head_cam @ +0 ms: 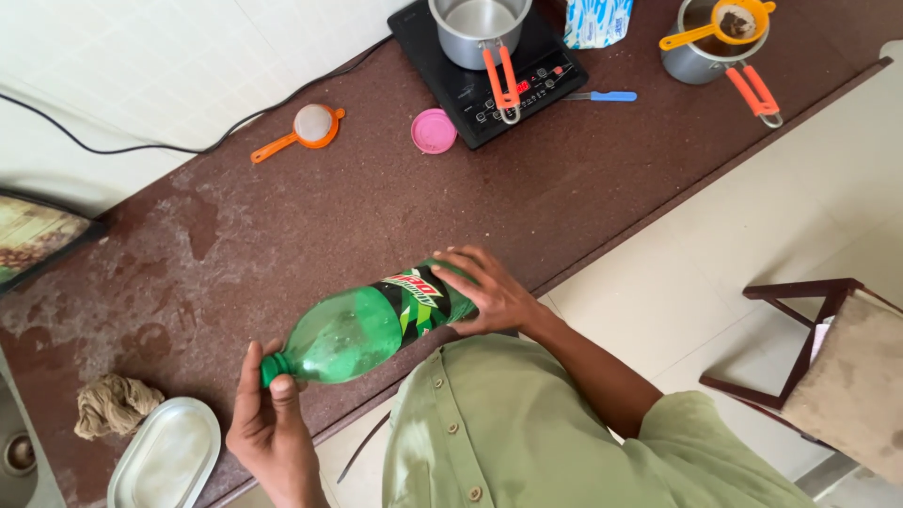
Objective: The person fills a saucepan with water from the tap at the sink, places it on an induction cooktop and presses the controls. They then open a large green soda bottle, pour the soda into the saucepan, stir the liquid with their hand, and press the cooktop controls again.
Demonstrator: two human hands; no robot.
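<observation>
A large green plastic bottle (pixel 362 325) with a green cap lies tilted on its side above the front edge of the dark brown counter (pixel 310 216). My left hand (pixel 268 414) grips the capped neck at the lower left. My right hand (pixel 489 292) wraps the bottle's base end, fingers spread over the label. The bottle looks mostly empty; I cannot tell whether it rests on the counter or is held just above it.
At the back stands a black induction cooktop (pixel 541 75) with a steel pot (pixel 480 28). Near it are a pink lid (pixel 434 131), an orange strainer (pixel 306 129), a blue-handled knife (pixel 602 96) and a second pot (pixel 701 56) with a strainer. A crumpled rag (pixel 113 404) and steel tray (pixel 167 456) lie left. A wooden stool (pixel 828 357) stands right.
</observation>
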